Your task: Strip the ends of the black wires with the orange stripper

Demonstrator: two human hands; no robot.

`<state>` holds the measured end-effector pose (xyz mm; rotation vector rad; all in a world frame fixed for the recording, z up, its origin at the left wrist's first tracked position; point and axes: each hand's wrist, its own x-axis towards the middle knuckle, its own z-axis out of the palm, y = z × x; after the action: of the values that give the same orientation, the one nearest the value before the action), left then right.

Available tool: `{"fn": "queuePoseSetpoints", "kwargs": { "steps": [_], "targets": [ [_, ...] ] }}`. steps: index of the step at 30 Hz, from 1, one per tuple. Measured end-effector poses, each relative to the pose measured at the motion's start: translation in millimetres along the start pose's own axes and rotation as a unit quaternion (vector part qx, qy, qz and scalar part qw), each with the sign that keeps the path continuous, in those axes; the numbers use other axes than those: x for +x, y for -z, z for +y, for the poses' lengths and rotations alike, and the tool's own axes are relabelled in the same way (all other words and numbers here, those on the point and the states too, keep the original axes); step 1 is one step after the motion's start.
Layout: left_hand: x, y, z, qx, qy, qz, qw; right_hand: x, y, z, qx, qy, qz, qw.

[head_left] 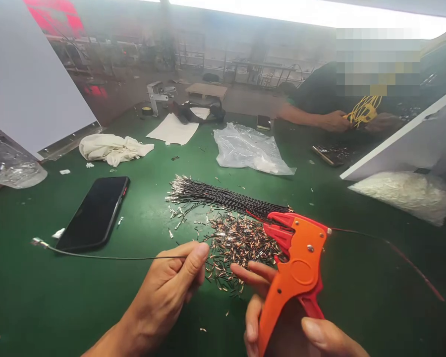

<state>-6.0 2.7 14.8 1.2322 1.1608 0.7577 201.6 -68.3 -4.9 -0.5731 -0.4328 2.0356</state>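
Note:
My left hand [171, 287] pinches a thin dark wire [107, 257] between thumb and forefinger. The wire stretches out to the left and ends in a metal terminal [40, 242]. In my right hand [256, 307] is an orange and red wire stripper [304, 258], its red jaws pointing left and apart from the held wire. My fingers lie loosely about its handle. Behind the hands lies a bundle of black wires [226, 194] with metal terminals at the left end. A pile of stripped insulation and copper scraps [241, 240] sits between the bundle and my hands.
A black phone [94, 213] lies at left near a white cloth [113, 148]. Farther back are a clear plastic bag [249, 148] and white paper [174, 128]. A filled bag [409, 193] lies at right. Across the table, a person's hands [338, 121] hold yellow wires [364, 110].

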Motion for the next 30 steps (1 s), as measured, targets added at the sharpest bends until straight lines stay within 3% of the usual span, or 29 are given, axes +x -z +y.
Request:
{"fn": "queuePoseSetpoints", "kwargs": {
  "steps": [9, 16, 23, 30],
  "targets": [
    [0.6, -12.0, -12.7, 0.002, -0.004, -0.036, 0.999, 4.7, 4.9, 9.2, 0.017, -0.042, -0.033, 0.998],
    [-1.2, -15.3, -13.7, 0.039, -0.031, -0.069, 0.996, 7.6, 6.0, 12.1, -0.019, -0.030, -0.044, 0.998],
    [1.3, -21.0, -15.9, 0.106, -0.062, -0.072, 0.990, 4.8, 5.0, 9.4, -0.028, -0.011, -0.040, 0.999],
    [-1.4, -19.4, -16.3, 0.203, -0.135, -0.031, 0.969, 5.2, -2.7, 3.3, 0.018, -0.056, -0.058, 0.997]
  ]
}}
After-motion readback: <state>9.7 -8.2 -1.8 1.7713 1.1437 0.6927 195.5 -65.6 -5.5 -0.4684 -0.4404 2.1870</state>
